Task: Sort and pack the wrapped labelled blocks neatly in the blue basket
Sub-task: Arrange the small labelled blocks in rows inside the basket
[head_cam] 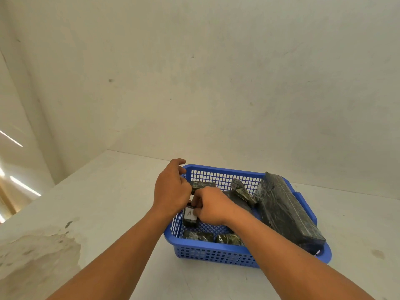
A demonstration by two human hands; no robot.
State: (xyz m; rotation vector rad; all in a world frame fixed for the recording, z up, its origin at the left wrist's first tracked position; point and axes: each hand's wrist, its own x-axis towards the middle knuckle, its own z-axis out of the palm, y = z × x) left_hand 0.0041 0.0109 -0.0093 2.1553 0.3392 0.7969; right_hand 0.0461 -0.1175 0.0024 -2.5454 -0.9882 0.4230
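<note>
A blue mesh basket (216, 255) stands on the white table and holds several dark wrapped blocks. A small block with a white "A" label (190, 216) stands upright at the basket's left wall; my right hand (211, 207) pinches its top, and my left hand (172, 187) closes on it from above the left rim. A long dark block (287, 210) leans across the basket's right side, its far end over the rim. A cylinder-like block (241, 190) lies in the middle, another small block (202, 185) at the back, and two small ones (198, 236) (229, 239) along the front wall.
The white table (108, 202) ends at a left edge that runs diagonally. A stained, worn patch (39, 254) marks its near left part. A plain wall (216, 83) rises right behind the table and basket.
</note>
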